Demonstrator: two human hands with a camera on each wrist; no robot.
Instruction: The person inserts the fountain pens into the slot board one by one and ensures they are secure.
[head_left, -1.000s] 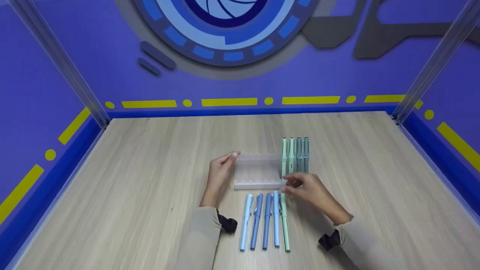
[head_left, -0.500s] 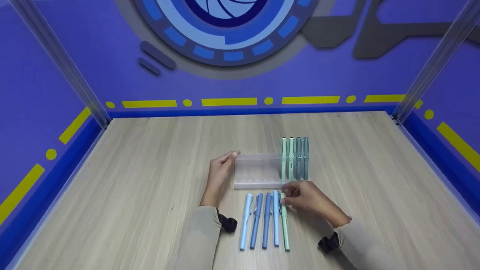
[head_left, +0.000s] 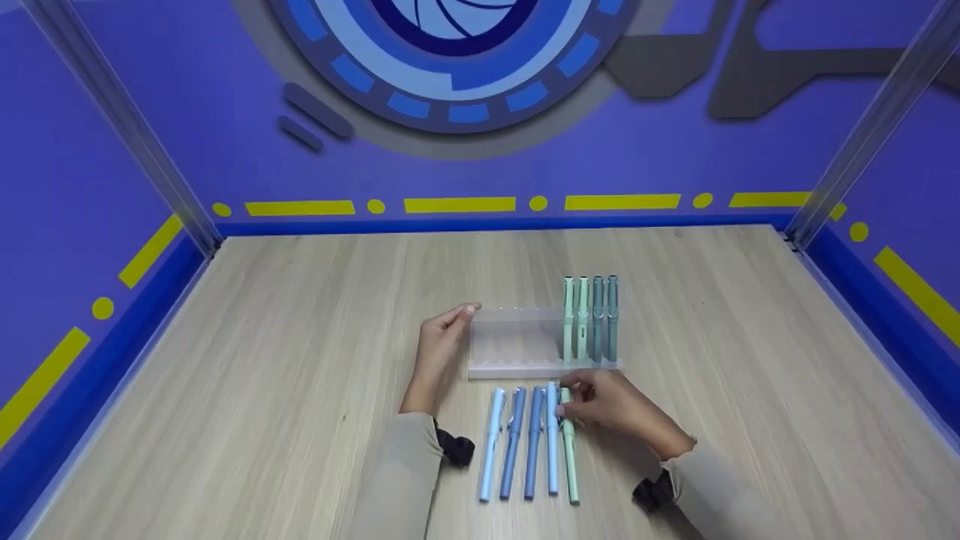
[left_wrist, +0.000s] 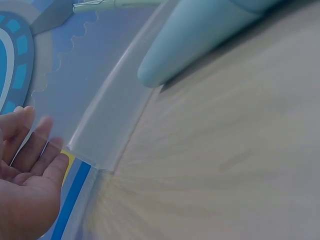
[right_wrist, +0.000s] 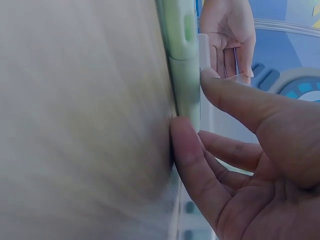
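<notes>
My left hand (head_left: 439, 345) grips the left edge of a clear pen stand (head_left: 516, 337), its fingers showing behind the see-through panel (left_wrist: 75, 75) in the left wrist view. Just in front of the stand, my right hand (head_left: 622, 405) pinches the upper end of a light green pen (head_left: 571, 461) lying on the table. The right wrist view has thumb and fingers on either side of that pen (right_wrist: 184, 75). Left of it lie two light blue pens, the nearer one (head_left: 553, 450) right beside my fingertips, and two darker blue pens (head_left: 533, 450) between them.
Two light green pens (head_left: 583, 322) and two dark green pens (head_left: 613, 322) stand upright at the right end of the stand. Under everything is a wooden table (head_left: 262, 375), bounded by blue panels (head_left: 375, 176) at the back and sides.
My right hand has come down from the stand's front right corner to the upper end of the light green pen and taken hold of it. The left hand stays put.
</notes>
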